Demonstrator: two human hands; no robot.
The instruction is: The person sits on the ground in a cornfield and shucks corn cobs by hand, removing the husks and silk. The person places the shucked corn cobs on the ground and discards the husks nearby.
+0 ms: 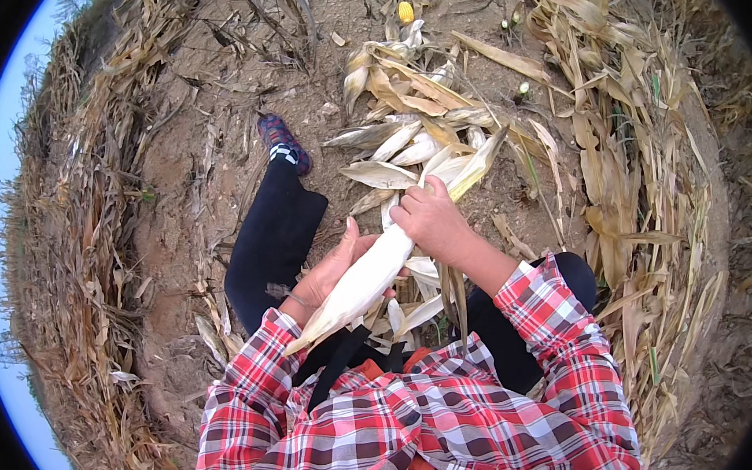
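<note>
My right hand (433,222) grips a long, pale corn husk (368,281) near its upper end. Papery husk leaves (477,169) spread beyond my fist, one with a yellow-green edge. From below, my left hand (334,270) cradles the same husk, thumb along its upper left side and fingertips showing past its right edge. The husk slants across my lap with its pointed tip towards my left forearm. Whether an ear is inside is hidden. Just beyond my hands lies a pile of dry husks (402,143) on the soil.
A yellow corn cob (405,12) lies past the pile. Dry cornstalks (614,150) form a bank on the right, and more stalks (96,257) line the left. My outstretched leg (270,237) is left of the pile. Cut stubs (523,88) poke from the soil.
</note>
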